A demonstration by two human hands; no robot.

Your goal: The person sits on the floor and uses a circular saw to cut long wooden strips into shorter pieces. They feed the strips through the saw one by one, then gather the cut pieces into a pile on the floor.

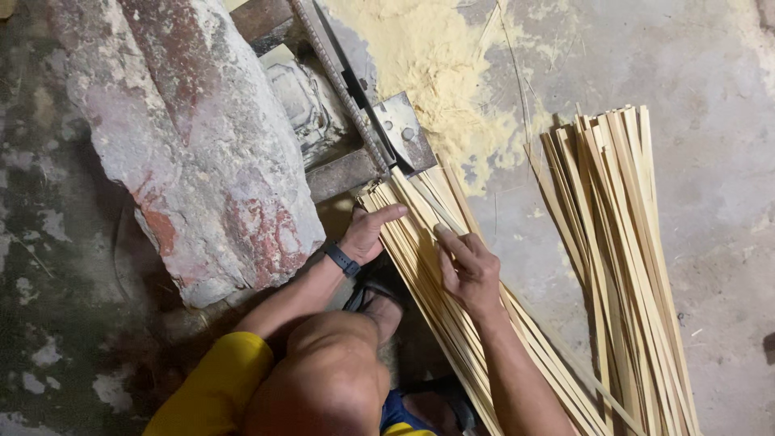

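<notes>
You are crouched over a bare concrete floor [718, 210], with open room on the far right and a heap of pale sawdust [428, 73] at the far centre. A big rough stone slab [194, 137] crowds your left side, leaving little space there. Just right of it sits a metal machine [379, 129] with a toothed strip and a flat plate.

Your left hand [367, 234] rests on the near bundle of bamboo strips [452, 315], fingers together and stretched flat, the index finger pointing right across the strips close to the machine plate. A dark wristband [342, 260] circles that wrist.

Your right hand [468, 270] lies on the same bundle, fingers loosely curled, their tips pressing on a strip.

A second pile of strips [622, 266] lies apart on the right.
</notes>
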